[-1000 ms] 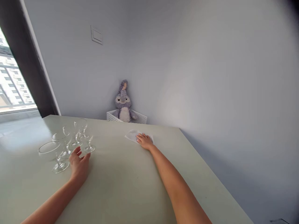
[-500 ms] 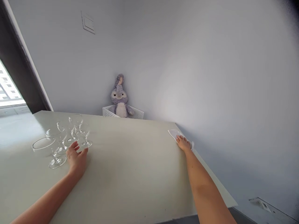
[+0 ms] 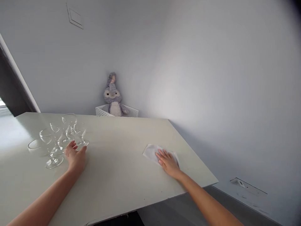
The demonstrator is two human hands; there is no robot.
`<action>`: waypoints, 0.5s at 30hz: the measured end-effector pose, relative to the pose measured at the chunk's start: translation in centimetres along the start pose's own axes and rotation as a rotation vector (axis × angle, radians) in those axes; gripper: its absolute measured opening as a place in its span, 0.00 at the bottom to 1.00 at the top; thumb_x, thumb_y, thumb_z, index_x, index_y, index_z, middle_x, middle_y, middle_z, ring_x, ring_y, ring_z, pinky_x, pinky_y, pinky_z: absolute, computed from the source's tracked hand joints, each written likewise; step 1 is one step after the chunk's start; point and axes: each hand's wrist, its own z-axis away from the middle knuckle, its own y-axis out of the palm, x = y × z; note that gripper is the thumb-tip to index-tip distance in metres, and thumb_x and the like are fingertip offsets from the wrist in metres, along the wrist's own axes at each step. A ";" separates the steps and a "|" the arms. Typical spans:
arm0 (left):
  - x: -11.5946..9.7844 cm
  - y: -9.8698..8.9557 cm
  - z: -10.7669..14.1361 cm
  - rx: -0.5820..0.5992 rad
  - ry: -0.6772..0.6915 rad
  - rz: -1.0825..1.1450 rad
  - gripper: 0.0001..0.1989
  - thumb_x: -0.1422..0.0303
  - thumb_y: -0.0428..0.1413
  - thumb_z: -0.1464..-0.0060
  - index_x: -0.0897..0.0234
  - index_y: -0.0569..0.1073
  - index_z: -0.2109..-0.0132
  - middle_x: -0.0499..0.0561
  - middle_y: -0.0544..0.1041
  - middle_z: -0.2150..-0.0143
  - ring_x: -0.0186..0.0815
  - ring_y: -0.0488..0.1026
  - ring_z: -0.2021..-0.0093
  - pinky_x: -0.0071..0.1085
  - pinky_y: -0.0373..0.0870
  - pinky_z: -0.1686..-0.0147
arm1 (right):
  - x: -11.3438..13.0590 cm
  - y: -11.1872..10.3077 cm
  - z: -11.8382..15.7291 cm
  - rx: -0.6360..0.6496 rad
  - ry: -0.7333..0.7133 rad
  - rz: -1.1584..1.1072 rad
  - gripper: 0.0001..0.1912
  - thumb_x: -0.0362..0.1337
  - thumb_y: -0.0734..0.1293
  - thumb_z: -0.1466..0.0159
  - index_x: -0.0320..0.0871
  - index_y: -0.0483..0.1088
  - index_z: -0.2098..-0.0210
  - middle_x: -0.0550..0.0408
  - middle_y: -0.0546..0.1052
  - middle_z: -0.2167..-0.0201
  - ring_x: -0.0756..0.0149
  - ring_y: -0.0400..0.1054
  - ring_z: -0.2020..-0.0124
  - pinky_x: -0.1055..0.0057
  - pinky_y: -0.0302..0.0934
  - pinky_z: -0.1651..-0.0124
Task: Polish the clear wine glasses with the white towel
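My right hand (image 3: 168, 163) lies flat on a thin white cloth (image 3: 150, 153), fingers spread, pressing it onto the pale table (image 3: 117, 175). The cloth sticks out to the left of the fingers and a little to the right. On the left, my left hand (image 3: 75, 156) rests on its side on the tabletop, fingers slightly bent and thumb apart, holding nothing. Right beside it stand several clear stemmed glasses, upright and close together. The nearest glass (image 3: 53, 161) is left of the hand; another glass (image 3: 82, 142) stands just behind the fingertips. Whether the hand touches any glass I cannot tell.
A grey plush toy (image 3: 114, 99) sits in a white perforated basket (image 3: 131, 112) behind the table's far edge. The wall (image 3: 211, 94) runs along the right side. The table's near edge (image 3: 131, 211) has a chipped border, with grey floor below.
My right hand has slid the cloth from the table's right edge toward the middle and nearer to me. The left hand stays by the glasses. The view has shifted a little.
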 end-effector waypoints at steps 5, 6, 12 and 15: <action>0.2 -0.1 0.0 0.017 -0.002 0.029 0.32 0.68 0.57 0.59 0.60 0.59 0.45 0.55 0.61 0.49 0.40 0.65 0.53 0.41 0.64 0.54 | 9.4 -0.3 2.5 0.085 -0.460 -0.131 0.22 0.42 0.54 0.34 0.57 0.53 0.41 0.61 0.49 0.37 0.58 0.37 0.36 0.55 0.36 0.38; 0.2 -0.1 0.0 0.018 0.000 0.027 0.32 0.67 0.57 0.59 0.59 0.59 0.45 0.55 0.61 0.50 0.40 0.65 0.53 0.41 0.64 0.54 | 10.9 -0.3 2.1 0.061 -0.532 -0.124 0.22 0.42 0.56 0.35 0.56 0.54 0.42 0.60 0.52 0.37 0.58 0.39 0.37 0.55 0.39 0.39; 0.4 -0.2 0.0 0.028 0.020 0.032 0.32 0.66 0.56 0.59 0.58 0.58 0.44 0.55 0.60 0.48 0.40 0.64 0.51 0.40 0.63 0.53 | 14.9 0.4 -5.7 -0.082 -0.728 -0.028 0.21 0.42 0.61 0.39 0.43 0.63 0.47 0.48 0.67 0.48 0.58 0.57 0.49 0.61 0.51 0.45; 0.3 -0.4 0.3 0.046 0.051 0.020 0.32 0.65 0.55 0.57 0.57 0.57 0.43 0.56 0.58 0.46 0.40 0.64 0.50 0.38 0.64 0.53 | 14.4 0.3 -10.2 -0.125 -0.608 -0.048 0.19 0.40 0.59 0.37 0.47 0.62 0.47 0.51 0.67 0.51 0.61 0.59 0.52 0.65 0.56 0.50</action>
